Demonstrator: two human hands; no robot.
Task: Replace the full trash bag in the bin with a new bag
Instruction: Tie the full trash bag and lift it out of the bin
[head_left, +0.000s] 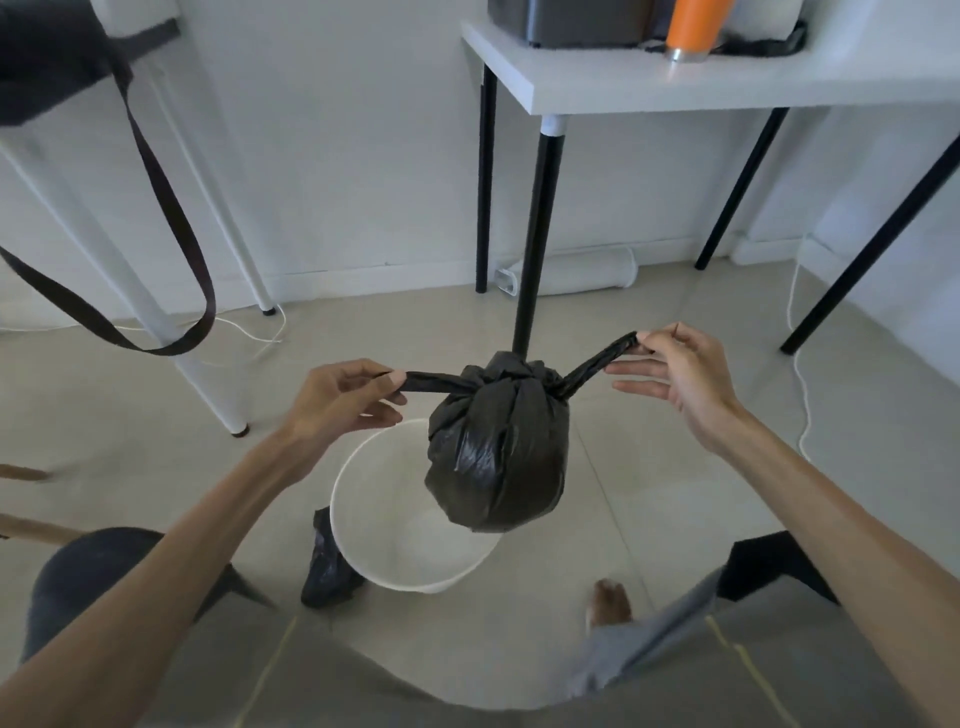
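A full black trash bag hangs in the air above the white bin, knotted at its top. My left hand pinches the bag's left tie end between thumb and forefinger. My right hand pinches the right tie end, its other fingers spread. The two ends are pulled apart sideways. The bin stands on the floor below, with no bag inside. A crumpled black bag lies on the floor against the bin's left side.
A white table with black legs stands behind, carrying an orange bottle and a dark box. A dark strap hangs at the left from another table. White cables run along the tiled floor. My bare foot is right of the bin.
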